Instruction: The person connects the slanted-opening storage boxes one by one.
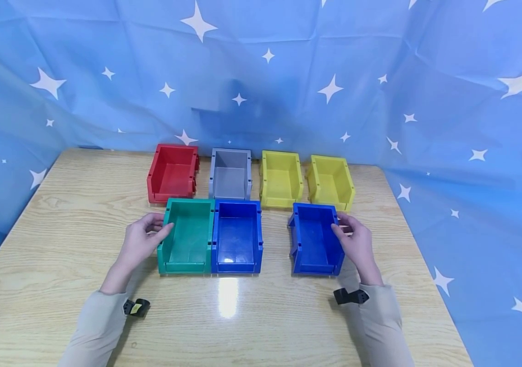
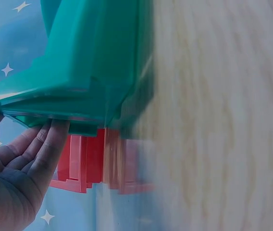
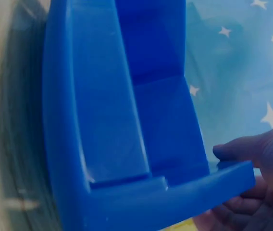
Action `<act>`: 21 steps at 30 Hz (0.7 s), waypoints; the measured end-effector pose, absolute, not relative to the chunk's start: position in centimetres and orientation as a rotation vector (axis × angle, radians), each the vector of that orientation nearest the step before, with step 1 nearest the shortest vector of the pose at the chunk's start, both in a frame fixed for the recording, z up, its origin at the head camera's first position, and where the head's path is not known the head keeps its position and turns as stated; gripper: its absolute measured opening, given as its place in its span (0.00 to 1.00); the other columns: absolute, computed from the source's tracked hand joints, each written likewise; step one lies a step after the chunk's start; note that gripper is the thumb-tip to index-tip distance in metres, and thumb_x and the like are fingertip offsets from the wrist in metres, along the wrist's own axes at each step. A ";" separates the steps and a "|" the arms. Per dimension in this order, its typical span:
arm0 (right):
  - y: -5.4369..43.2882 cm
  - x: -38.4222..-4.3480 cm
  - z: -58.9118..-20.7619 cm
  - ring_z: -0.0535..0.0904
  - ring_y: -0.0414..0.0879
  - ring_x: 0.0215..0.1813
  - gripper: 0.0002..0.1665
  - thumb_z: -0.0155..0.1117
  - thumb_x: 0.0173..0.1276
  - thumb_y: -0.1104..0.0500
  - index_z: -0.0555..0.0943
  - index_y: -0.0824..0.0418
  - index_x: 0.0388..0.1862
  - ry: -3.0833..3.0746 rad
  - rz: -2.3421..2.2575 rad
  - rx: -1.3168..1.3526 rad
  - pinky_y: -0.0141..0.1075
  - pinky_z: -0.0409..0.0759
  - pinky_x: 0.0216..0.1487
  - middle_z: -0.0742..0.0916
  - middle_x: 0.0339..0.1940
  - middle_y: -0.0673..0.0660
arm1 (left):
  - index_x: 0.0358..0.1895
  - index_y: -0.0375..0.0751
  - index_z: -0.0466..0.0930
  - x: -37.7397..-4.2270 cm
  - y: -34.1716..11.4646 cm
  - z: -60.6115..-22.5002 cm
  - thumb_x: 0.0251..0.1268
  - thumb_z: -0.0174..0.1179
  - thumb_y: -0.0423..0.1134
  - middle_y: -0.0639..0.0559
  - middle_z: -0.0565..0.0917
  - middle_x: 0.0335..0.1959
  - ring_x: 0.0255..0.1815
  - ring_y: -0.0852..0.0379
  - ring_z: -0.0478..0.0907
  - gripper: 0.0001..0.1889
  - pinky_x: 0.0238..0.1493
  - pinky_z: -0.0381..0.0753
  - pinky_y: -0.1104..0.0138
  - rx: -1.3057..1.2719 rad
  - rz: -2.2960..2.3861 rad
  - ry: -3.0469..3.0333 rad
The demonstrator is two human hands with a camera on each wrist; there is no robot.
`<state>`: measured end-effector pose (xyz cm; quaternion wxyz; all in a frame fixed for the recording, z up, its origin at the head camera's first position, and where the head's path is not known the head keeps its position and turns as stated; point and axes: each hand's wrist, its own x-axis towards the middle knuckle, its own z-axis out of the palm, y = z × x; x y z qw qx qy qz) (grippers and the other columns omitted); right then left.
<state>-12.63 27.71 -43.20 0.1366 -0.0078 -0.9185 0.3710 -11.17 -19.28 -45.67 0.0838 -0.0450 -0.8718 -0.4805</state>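
Observation:
My left hand (image 1: 145, 238) pinches the left side wall of a green bin (image 1: 189, 234), thumb over the rim and fingers under its outer side. Right beside the green bin stands a blue bin (image 1: 237, 235), their side walls together. Farther right my right hand (image 1: 356, 241) pinches the right wall of a second blue bin (image 1: 313, 239), which sits slightly turned and apart from the first. In the right wrist view the thumb lies inside this bin's rim and the fingers outside. All three bins look empty, their low fronts toward me.
Behind them, along the table's back edge, stand a red bin (image 1: 172, 171), a grey bin (image 1: 230, 173) and two yellow bins, the left (image 1: 281, 178) and the right (image 1: 331, 181). A blue star-patterned cloth (image 1: 288, 76) hangs behind the wooden table (image 1: 187, 326).

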 end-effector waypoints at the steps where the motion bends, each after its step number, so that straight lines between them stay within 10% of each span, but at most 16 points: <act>1: 27.8 -12.6 -43.2 0.82 0.59 0.33 0.17 0.64 0.62 0.67 0.79 0.72 0.49 -2.657 1.081 -0.025 0.25 0.75 0.30 0.85 0.39 0.69 | 0.45 0.26 0.77 -11.2 -19.3 -45.7 0.61 0.62 0.35 0.37 0.82 0.36 0.35 0.46 0.79 0.14 0.35 0.74 0.83 -0.134 -1.437 -2.601; 21: 27.3 -13.0 -43.3 0.71 0.31 0.20 0.16 0.67 0.53 0.70 0.83 0.72 0.43 -2.604 1.146 -0.121 0.22 0.68 0.18 0.85 0.33 0.69 | 0.46 0.26 0.77 -11.3 -19.4 -45.9 0.61 0.62 0.35 0.37 0.82 0.36 0.36 0.46 0.79 0.15 0.35 0.73 0.83 -0.131 -1.442 -2.609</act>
